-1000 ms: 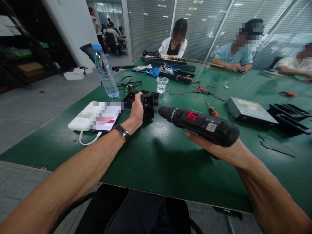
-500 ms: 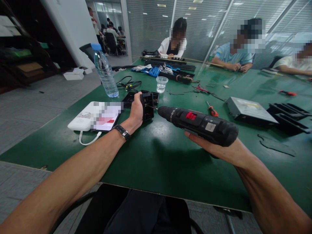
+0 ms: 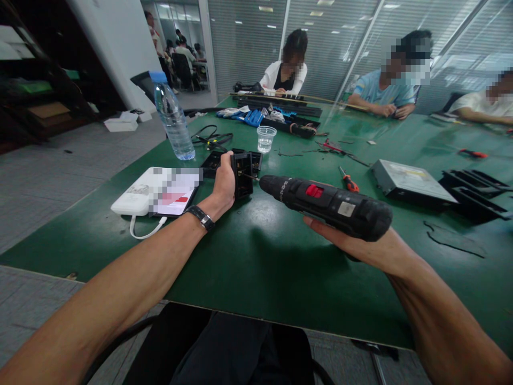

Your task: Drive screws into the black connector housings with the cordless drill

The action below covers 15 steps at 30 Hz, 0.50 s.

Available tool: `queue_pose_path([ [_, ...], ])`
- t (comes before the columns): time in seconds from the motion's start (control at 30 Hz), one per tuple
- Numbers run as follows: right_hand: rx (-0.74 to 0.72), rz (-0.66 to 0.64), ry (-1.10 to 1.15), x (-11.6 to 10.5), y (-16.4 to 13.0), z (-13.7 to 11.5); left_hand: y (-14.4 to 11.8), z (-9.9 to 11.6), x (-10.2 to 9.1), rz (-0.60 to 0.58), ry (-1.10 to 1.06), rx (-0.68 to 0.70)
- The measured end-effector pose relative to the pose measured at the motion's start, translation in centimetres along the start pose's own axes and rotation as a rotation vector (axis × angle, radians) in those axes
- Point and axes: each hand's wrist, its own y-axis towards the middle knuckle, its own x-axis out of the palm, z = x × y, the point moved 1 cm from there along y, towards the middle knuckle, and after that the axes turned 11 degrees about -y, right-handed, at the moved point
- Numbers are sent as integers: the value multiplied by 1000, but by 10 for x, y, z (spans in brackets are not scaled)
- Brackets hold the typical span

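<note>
Green bench [image 3: 256,256] fills most of the view; three people sit at its far side, each at their own work.

Flat grey metal drive case [image 3: 409,182] lies on the bench to the right, with black plastic frames [image 3: 476,190] just beyond it toward the right edge.

Black cordless screwdriver [image 3: 326,206] lies near-horizontal above the bench, nose pointing left. Right hand [image 3: 352,243] is closed around its grip from below, palm up; the fingers are mostly hidden under the tool body. Its thin bit reaches into the black plastic part [image 3: 243,174].

White power bank [image 3: 138,199] with a phone [image 3: 176,195] resting on it sits on the left of the bench, a white cable looping out from under them at the near side.

Clear water bottle [image 3: 173,120], blue cap, stands upright beyond the power bank.

Black plastic part stands on edge on the bench, centre-left, just in front of a black tray [image 3: 218,160]. Left hand [image 3: 224,182] is wrapped around its left side, thumb on top, holding it upright; a dark watch sits on the wrist.

Small clear plastic cup [image 3: 266,139] stands upright behind the part.

Red-handled screwdriver [image 3: 349,182] lies on the bench between the cordless tool and the drive case.
</note>
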Motion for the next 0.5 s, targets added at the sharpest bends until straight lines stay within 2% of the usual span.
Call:
queue_pose_path([
  [0.5,-10,8,-3,0,1,-1,2,-1,-1,-8,16,11],
])
